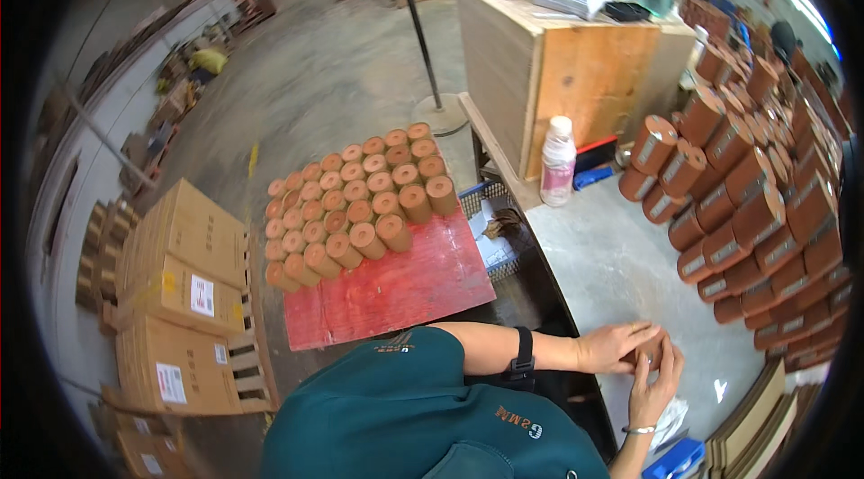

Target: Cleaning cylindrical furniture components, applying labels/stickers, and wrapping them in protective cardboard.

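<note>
Both of my hands meet over the grey worktable (612, 263) at the lower right. My left hand (616, 346) reaches across from the left, with a black watch on its wrist, and covers a brown cylinder (650, 351). My right hand (655, 384), a thin bracelet on its wrist, comes up from below and grips the same cylinder. Most of the cylinder is hidden by my fingers. A tall stack of brown cylinders lying on their sides (756, 200) rises just to the right of my hands.
A red board (405, 286) on the floor at my left carries several upright brown cylinders (355, 205). Cardboard boxes (184, 299) stand further left. A white bottle (557, 161) and a wooden crate (576, 74) sit at the table's far end, a fan stand (423, 38) behind.
</note>
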The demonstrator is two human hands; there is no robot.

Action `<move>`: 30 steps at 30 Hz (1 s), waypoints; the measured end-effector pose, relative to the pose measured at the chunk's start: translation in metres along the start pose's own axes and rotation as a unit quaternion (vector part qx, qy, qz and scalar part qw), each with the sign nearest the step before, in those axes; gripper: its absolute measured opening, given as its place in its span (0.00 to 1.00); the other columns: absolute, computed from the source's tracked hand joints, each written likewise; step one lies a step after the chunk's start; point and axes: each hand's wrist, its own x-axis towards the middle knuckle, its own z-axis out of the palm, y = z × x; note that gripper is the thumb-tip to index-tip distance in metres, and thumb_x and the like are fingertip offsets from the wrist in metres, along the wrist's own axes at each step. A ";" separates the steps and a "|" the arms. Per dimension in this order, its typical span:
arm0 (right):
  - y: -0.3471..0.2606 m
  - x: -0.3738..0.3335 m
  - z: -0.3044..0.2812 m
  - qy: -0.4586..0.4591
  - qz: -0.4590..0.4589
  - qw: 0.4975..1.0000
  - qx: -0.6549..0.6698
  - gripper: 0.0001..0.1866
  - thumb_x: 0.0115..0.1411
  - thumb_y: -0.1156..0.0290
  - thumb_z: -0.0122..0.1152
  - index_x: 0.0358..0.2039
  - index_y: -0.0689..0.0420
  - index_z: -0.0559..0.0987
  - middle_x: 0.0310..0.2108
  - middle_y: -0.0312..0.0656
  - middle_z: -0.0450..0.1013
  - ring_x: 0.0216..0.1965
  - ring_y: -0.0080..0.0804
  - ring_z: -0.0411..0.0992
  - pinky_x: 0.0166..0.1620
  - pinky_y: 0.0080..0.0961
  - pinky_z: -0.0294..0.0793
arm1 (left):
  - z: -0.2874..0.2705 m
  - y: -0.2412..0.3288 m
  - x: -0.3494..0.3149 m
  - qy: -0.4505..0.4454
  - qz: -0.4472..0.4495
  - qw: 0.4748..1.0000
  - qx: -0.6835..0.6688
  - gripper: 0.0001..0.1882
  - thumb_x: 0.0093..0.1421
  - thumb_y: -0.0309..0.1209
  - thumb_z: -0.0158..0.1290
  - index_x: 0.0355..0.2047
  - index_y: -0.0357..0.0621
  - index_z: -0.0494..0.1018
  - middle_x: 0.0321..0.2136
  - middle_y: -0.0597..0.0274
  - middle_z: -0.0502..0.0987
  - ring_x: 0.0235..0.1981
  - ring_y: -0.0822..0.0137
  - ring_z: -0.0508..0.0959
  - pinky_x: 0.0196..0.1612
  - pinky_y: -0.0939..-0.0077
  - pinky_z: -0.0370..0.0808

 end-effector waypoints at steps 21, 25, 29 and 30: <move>-0.001 0.018 -0.007 0.029 0.032 0.998 0.041 0.25 0.54 0.67 0.69 0.52 0.58 0.76 0.50 0.51 0.73 0.50 0.49 0.72 0.51 0.38 0.74 | -0.011 -0.002 0.015 0.043 0.016 0.998 0.046 0.37 0.43 0.28 0.71 0.51 0.38 0.63 0.52 0.40 0.71 0.49 0.43 0.76 0.51 0.59 0.76; 0.005 0.006 -0.007 0.020 -0.015 0.999 -0.038 0.28 0.54 0.65 0.70 0.55 0.59 0.75 0.50 0.51 0.72 0.51 0.49 0.72 0.51 0.39 0.73 | -0.007 0.000 0.013 0.045 0.036 0.997 0.050 0.36 0.44 0.28 0.71 0.51 0.39 0.63 0.52 0.39 0.71 0.49 0.43 0.76 0.50 0.60 0.77; -0.004 0.013 -0.009 0.016 0.052 0.998 0.033 0.29 0.55 0.61 0.69 0.55 0.62 0.74 0.49 0.53 0.72 0.50 0.51 0.72 0.50 0.39 0.73 | -0.007 0.001 0.009 0.063 0.072 0.992 0.083 0.36 0.44 0.29 0.72 0.50 0.40 0.62 0.52 0.38 0.71 0.49 0.43 0.76 0.48 0.62 0.78; -0.005 0.016 -0.010 0.008 0.108 0.992 0.069 0.30 0.55 0.61 0.68 0.54 0.63 0.74 0.48 0.54 0.72 0.49 0.52 0.72 0.50 0.39 0.73 | -0.006 0.001 0.009 0.069 0.075 0.991 0.085 0.37 0.44 0.29 0.72 0.49 0.40 0.62 0.52 0.38 0.71 0.48 0.43 0.76 0.48 0.62 0.78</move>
